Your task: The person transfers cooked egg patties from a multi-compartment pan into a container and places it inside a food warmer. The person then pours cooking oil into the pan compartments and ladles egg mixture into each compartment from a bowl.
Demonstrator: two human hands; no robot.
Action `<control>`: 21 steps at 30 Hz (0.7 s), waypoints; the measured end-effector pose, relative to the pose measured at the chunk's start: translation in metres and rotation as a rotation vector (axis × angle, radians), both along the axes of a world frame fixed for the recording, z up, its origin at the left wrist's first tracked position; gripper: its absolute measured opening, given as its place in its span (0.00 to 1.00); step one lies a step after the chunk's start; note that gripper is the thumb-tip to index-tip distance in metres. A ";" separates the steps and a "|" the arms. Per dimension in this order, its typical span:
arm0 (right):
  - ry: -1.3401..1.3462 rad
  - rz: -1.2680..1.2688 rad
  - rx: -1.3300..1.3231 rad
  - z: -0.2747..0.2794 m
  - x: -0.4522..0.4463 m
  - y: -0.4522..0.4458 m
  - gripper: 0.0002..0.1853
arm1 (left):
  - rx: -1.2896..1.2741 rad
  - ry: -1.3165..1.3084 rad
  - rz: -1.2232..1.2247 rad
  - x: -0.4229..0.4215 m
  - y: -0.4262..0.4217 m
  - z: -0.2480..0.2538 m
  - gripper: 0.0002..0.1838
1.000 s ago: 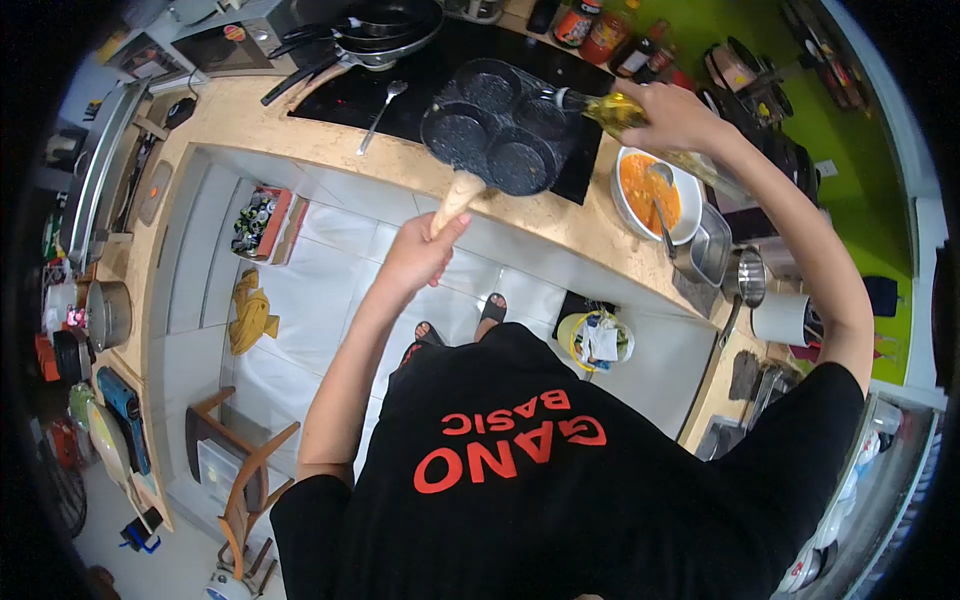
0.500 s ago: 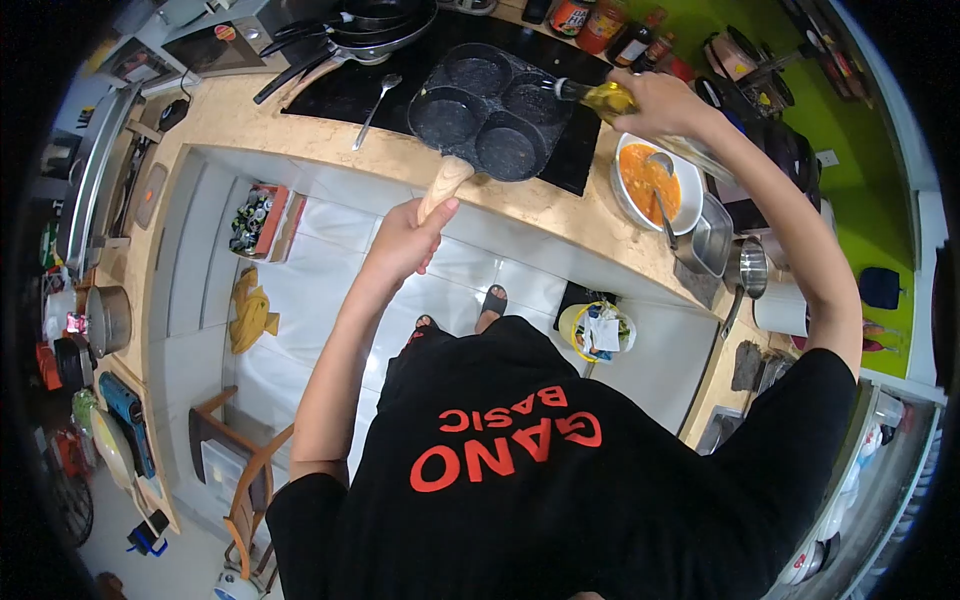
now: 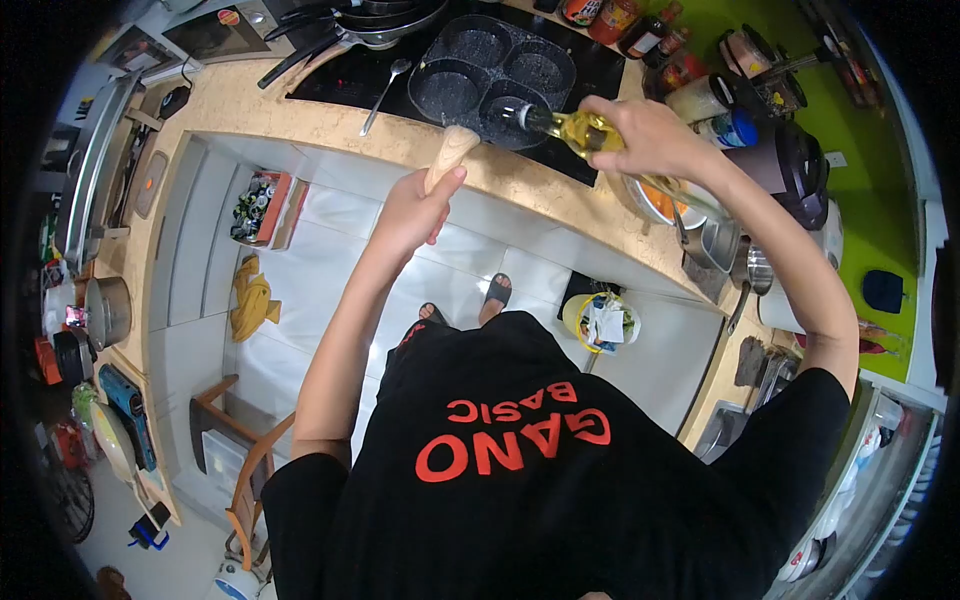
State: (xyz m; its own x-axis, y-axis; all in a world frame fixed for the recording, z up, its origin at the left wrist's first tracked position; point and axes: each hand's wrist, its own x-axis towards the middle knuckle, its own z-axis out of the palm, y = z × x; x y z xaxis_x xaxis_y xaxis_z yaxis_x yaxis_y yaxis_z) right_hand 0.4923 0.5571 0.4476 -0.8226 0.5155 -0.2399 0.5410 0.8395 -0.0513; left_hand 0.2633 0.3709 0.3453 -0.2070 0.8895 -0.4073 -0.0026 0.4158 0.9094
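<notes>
My left hand (image 3: 415, 208) is wrapped round the wooden handle of a black pan with several round wells (image 3: 488, 78). The pan rests on the black cooktop (image 3: 340, 85). In my right hand (image 3: 650, 138) is a bottle of yellow oil (image 3: 588, 132), tilted with its neck over the near right well. Whether oil is flowing out I cannot make out. Below my right forearm, a white bowl of orange mixture (image 3: 655, 200) is partly hidden by the bottle and hand. A spoon (image 3: 385, 97) lies left of the pan, at the cooktop's edge.
Stacked frying pans (image 3: 370, 30) stand at the back left. Sauce bottles and jars (image 3: 640, 30) line the back right. A metal tray (image 3: 713, 245) and a small saucepan (image 3: 752, 265) sit right of the bowl. On the floor are a bin (image 3: 603, 322) and a chair (image 3: 250, 470).
My right hand has brought the oil bottle from the far right well to the near right one. The bottle and hand now cover much of the bowl. The camera view has shifted slightly.
</notes>
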 end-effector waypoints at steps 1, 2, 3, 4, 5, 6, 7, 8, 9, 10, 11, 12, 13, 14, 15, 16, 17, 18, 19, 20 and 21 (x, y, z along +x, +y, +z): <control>-0.031 0.018 -0.002 0.001 -0.005 0.000 0.35 | 0.012 -0.011 -0.003 0.000 0.000 -0.001 0.23; -0.049 -0.034 -0.009 0.008 -0.008 0.000 0.36 | 0.011 -0.015 -0.003 -0.001 -0.001 -0.002 0.23; -0.053 -0.028 -0.010 0.008 -0.005 0.001 0.36 | 0.009 -0.013 -0.007 -0.003 -0.003 -0.005 0.23; -0.041 -0.017 0.047 0.008 0.001 0.004 0.35 | 0.008 -0.010 -0.007 -0.006 -0.005 -0.006 0.23; -0.029 -0.002 0.103 0.010 0.004 0.004 0.35 | 0.009 -0.015 0.004 -0.008 -0.007 -0.007 0.23; -0.019 0.023 0.105 0.009 0.006 -0.001 0.34 | 0.029 -0.025 0.016 -0.008 -0.009 -0.007 0.22; -0.021 0.024 0.099 0.007 0.004 -0.004 0.34 | 0.048 -0.035 0.021 -0.009 -0.012 -0.007 0.22; -0.047 0.009 0.052 0.011 -0.007 -0.014 0.34 | 0.043 -0.035 0.018 -0.010 -0.014 -0.008 0.22; -0.071 -0.009 0.007 0.013 -0.013 -0.021 0.34 | 0.042 -0.025 0.023 -0.011 -0.014 -0.009 0.22; -0.050 -0.022 0.024 0.003 -0.017 -0.015 0.33 | 0.045 -0.015 0.028 -0.012 -0.013 -0.009 0.22; -0.051 -0.024 0.028 0.002 -0.016 -0.016 0.33 | 0.049 -0.016 0.026 -0.014 -0.014 -0.009 0.22; -0.030 -0.032 0.059 0.002 -0.016 -0.017 0.33 | 0.049 -0.029 0.022 -0.017 -0.017 -0.009 0.22; -0.008 -0.035 0.090 0.001 -0.016 -0.018 0.32 | 0.049 -0.041 0.022 -0.020 -0.020 -0.009 0.21; -0.013 -0.030 0.093 0.000 -0.016 -0.025 0.32 | 0.052 -0.047 0.027 -0.024 -0.023 -0.009 0.21; 0.011 -0.038 0.060 0.000 -0.013 -0.035 0.32 | 0.048 -0.026 0.023 -0.028 -0.026 -0.008 0.21; 0.035 -0.049 0.026 0.000 -0.012 -0.041 0.32 | 0.042 -0.006 0.014 -0.030 -0.027 -0.009 0.21; 0.030 -0.054 0.026 0.001 -0.016 -0.045 0.32 | 0.043 -0.011 0.010 -0.032 -0.028 -0.011 0.21; 0.037 -0.102 -0.019 0.002 -0.022 -0.048 0.33 | 0.065 -0.034 0.017 -0.033 -0.027 -0.015 0.21; 0.045 -0.151 -0.062 0.002 -0.027 -0.050 0.33 | 0.089 -0.056 0.023 -0.034 -0.026 -0.018 0.22; 0.060 -0.161 -0.010 0.000 -0.028 -0.050 0.34 | 0.096 -0.057 0.017 -0.034 -0.026 -0.019 0.22; 0.058 -0.164 -0.004 0.000 -0.027 -0.051 0.34 | 0.103 -0.057 0.027 -0.032 -0.026 -0.020 0.21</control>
